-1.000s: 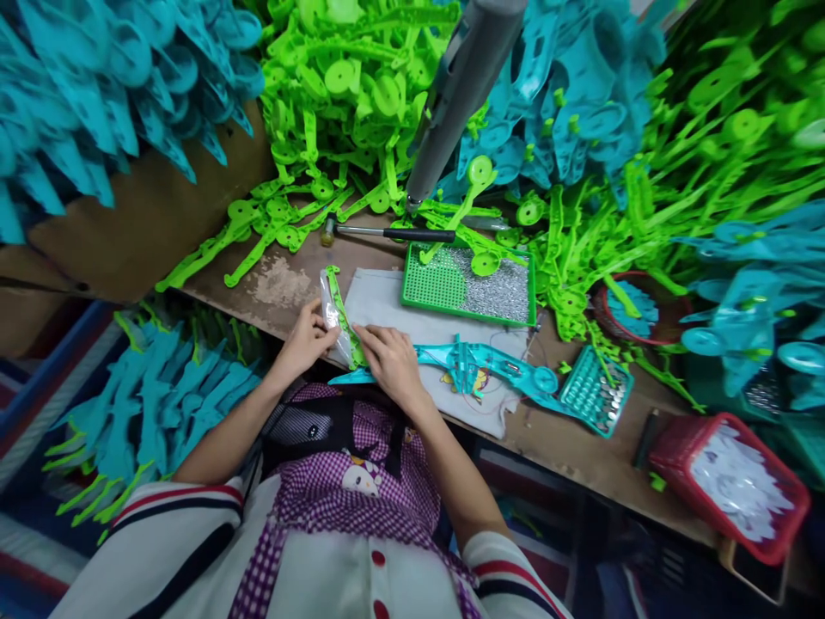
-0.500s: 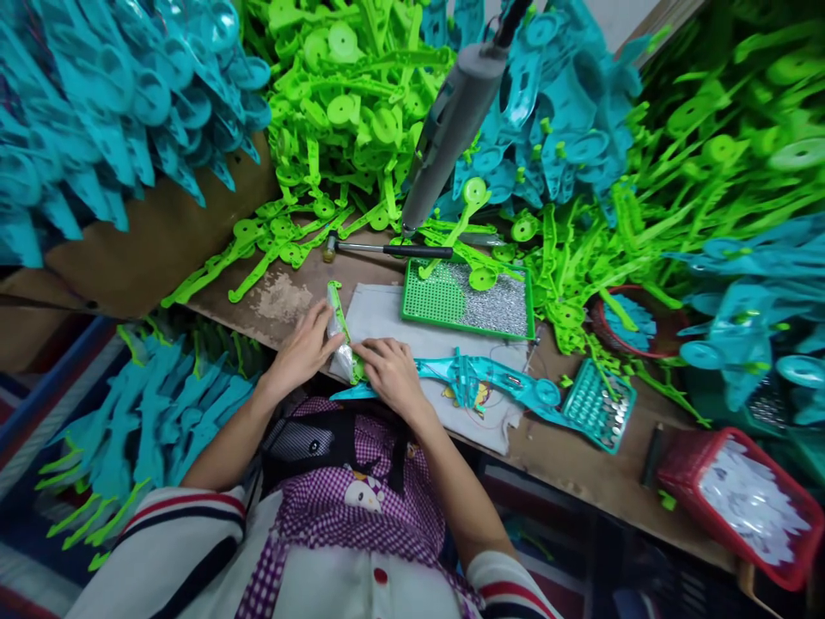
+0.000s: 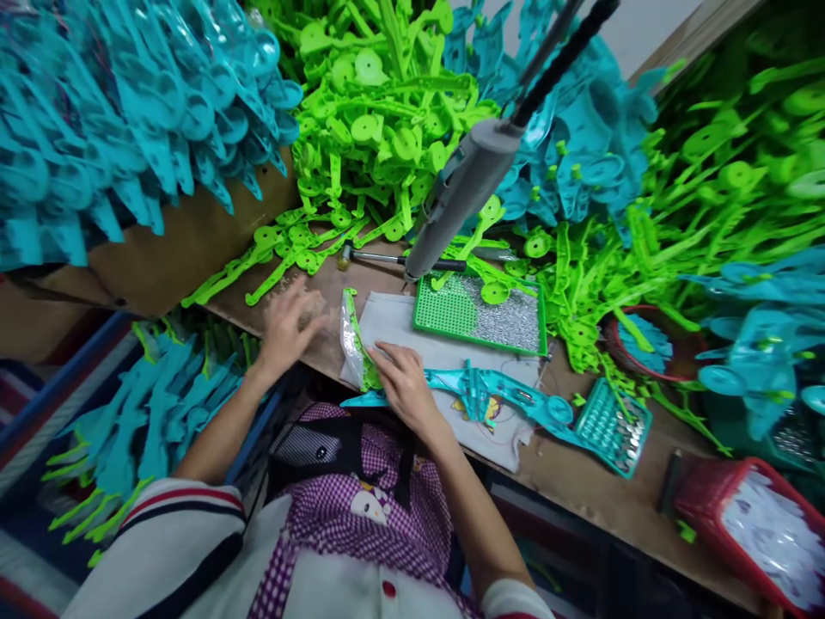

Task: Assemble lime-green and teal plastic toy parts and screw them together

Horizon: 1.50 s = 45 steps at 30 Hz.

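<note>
My left hand is held over the bare brown tabletop, left of the work, with nothing in it. It is a little blurred, its fingers apart. The curled fingers of my right hand press at the lower end of a green plastic arm, partly hiding it. Along this arm lies a clear plastic strip or wrapper. Under my right hand runs a long blue plastic body, shaped like a toy bow, lying across a pale cloth.
Behind the cloth are a green tray of small metal pieces, a hammer and a hanging grey power screwdriver. Right stand a teal tray and a red bin. Green parts and blue parts are heaped around.
My left hand has let go of the green arm and wrapper and moved left and up. My right hand stays at the arm's lower end. The whole view has shifted slightly.
</note>
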Tool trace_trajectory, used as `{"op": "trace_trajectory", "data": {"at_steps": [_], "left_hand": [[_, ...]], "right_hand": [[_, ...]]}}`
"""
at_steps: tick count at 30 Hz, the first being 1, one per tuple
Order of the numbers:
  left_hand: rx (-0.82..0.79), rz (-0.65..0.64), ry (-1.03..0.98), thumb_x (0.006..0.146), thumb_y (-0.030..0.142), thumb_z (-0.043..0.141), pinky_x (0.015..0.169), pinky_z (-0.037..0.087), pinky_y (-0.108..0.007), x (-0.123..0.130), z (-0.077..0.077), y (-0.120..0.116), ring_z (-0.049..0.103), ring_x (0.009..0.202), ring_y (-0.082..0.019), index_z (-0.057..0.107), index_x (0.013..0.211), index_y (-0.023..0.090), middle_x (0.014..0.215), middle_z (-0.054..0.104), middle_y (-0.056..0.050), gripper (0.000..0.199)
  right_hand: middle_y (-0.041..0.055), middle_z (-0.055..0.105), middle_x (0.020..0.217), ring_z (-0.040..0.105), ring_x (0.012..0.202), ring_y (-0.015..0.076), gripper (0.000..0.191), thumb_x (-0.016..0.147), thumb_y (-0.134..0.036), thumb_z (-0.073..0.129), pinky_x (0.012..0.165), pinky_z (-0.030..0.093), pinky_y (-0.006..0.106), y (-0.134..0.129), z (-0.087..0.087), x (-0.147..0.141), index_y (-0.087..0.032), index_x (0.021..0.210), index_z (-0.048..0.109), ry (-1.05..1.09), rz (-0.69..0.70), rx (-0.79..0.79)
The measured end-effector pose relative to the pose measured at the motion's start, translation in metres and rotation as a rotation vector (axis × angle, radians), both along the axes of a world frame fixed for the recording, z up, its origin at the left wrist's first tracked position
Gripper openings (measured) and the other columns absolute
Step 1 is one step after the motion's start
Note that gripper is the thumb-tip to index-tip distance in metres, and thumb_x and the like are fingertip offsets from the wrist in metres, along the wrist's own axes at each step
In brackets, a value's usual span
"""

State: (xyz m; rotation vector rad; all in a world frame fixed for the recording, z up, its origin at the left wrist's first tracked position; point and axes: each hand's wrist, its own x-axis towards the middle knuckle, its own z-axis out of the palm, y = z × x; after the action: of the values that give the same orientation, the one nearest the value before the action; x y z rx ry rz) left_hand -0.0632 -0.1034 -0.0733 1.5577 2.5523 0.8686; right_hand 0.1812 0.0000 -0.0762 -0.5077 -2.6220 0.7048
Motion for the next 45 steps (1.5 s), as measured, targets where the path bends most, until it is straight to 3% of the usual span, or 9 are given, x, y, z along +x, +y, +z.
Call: {"op": "trace_trajectory", "data": {"at_steps": [3, 6, 17, 22, 27, 32, 36, 41, 45], "left_hand": [[0.029, 0.304, 0.044, 0.092, 0.038, 0.050, 0.111, 0.030, -0.053, -0.036, -0.008, -0.010, 0.042, 0.135, -0.035, 0.056, 0.132, 0.016, 0.147, 0.048, -0.018, 0.046], [-0.023, 0.380, 0.041, 0.090, 0.035, 0.050, 0.106, 0.036, -0.052, -0.054, -0.018, -0.013, 0.054, 0.121, -0.035, 0.064, 0.122, 0.014, 0.123, 0.066, -0.018, 0.040], [0.517, 0.477, 0.159, 0.096, 0.048, 0.047, 0.095, 0.047, -0.043, -0.015, -0.010, -0.036, 0.066, 0.100, -0.025, 0.069, 0.094, 0.019, 0.100, 0.071, -0.013, 0.036], [0.399, 0.214, 0.128, 0.098, 0.041, 0.047, 0.092, 0.049, -0.038, 0.004, -0.017, -0.016, 0.066, 0.094, -0.021, 0.069, 0.093, 0.020, 0.096, 0.073, -0.010, 0.031], [0.222, 0.122, 0.076, 0.098, 0.037, 0.045, 0.094, 0.048, -0.041, -0.002, -0.027, -0.009, 0.065, 0.098, -0.023, 0.071, 0.095, 0.021, 0.102, 0.072, -0.009, 0.031], [0.224, 0.340, 0.115, 0.089, 0.040, 0.058, 0.106, 0.038, -0.051, -0.056, -0.013, -0.030, 0.052, 0.125, -0.032, 0.068, 0.114, 0.022, 0.134, 0.059, -0.015, 0.033], [0.190, 0.495, 0.061, 0.088, 0.031, 0.055, 0.106, 0.032, -0.059, -0.102, -0.012, -0.044, 0.054, 0.120, -0.036, 0.070, 0.106, 0.018, 0.117, 0.066, -0.019, 0.027], [0.317, 0.483, 0.084, 0.089, 0.033, 0.053, 0.101, 0.042, -0.049, -0.092, -0.022, -0.052, 0.062, 0.106, -0.030, 0.071, 0.090, 0.018, 0.103, 0.070, -0.016, 0.023], [0.512, 0.622, 0.041, 0.087, 0.032, 0.054, 0.093, 0.050, -0.041, -0.074, -0.022, -0.053, 0.067, 0.096, -0.025, 0.070, 0.090, 0.018, 0.095, 0.073, -0.012, 0.022]], "right_hand": [[0.0100, 0.068, 0.120, 0.061, 0.113, 0.0212, 0.038, 0.097, -0.018, 0.045, 0.097, 0.046, 0.042, -0.008, 0.009, 0.005, -0.025, 0.132, 0.058, 0.194, -0.093, -0.019], [0.0100, 0.070, 0.112, 0.064, 0.103, 0.0205, 0.035, 0.097, -0.019, 0.046, 0.089, 0.051, 0.039, -0.016, 0.013, 0.003, -0.024, 0.128, 0.062, 0.233, -0.127, -0.063], [0.0081, 0.067, 0.120, 0.062, 0.115, 0.0201, 0.034, 0.098, -0.023, 0.046, 0.101, 0.050, 0.042, -0.026, 0.065, -0.040, -0.027, 0.125, 0.065, 0.317, -0.188, -0.237], [0.0093, 0.069, 0.113, 0.065, 0.108, 0.0183, 0.030, 0.098, -0.025, 0.046, 0.096, 0.052, 0.035, -0.021, 0.057, -0.056, -0.023, 0.118, 0.068, 0.323, -0.153, -0.334], [0.0092, 0.069, 0.114, 0.064, 0.109, 0.0180, 0.028, 0.097, -0.024, 0.048, 0.096, 0.052, 0.034, -0.023, 0.055, -0.046, -0.022, 0.116, 0.069, 0.298, -0.113, -0.337], [0.0083, 0.071, 0.110, 0.066, 0.104, 0.0185, 0.028, 0.098, -0.024, 0.048, 0.092, 0.053, 0.034, -0.027, 0.053, -0.031, -0.025, 0.116, 0.069, 0.233, -0.125, -0.349], [0.0087, 0.071, 0.109, 0.067, 0.103, 0.0187, 0.028, 0.098, -0.025, 0.047, 0.090, 0.054, 0.034, -0.033, 0.046, -0.029, -0.024, 0.116, 0.069, 0.227, -0.053, -0.322], [0.0088, 0.072, 0.107, 0.067, 0.101, 0.0197, 0.029, 0.098, -0.026, 0.047, 0.089, 0.055, 0.036, -0.040, 0.042, -0.030, -0.024, 0.117, 0.068, 0.179, -0.008, -0.267], [0.0086, 0.072, 0.106, 0.067, 0.101, 0.0184, 0.028, 0.099, -0.026, 0.046, 0.089, 0.054, 0.034, -0.038, 0.044, -0.033, -0.023, 0.116, 0.068, 0.184, 0.027, -0.270]]}}
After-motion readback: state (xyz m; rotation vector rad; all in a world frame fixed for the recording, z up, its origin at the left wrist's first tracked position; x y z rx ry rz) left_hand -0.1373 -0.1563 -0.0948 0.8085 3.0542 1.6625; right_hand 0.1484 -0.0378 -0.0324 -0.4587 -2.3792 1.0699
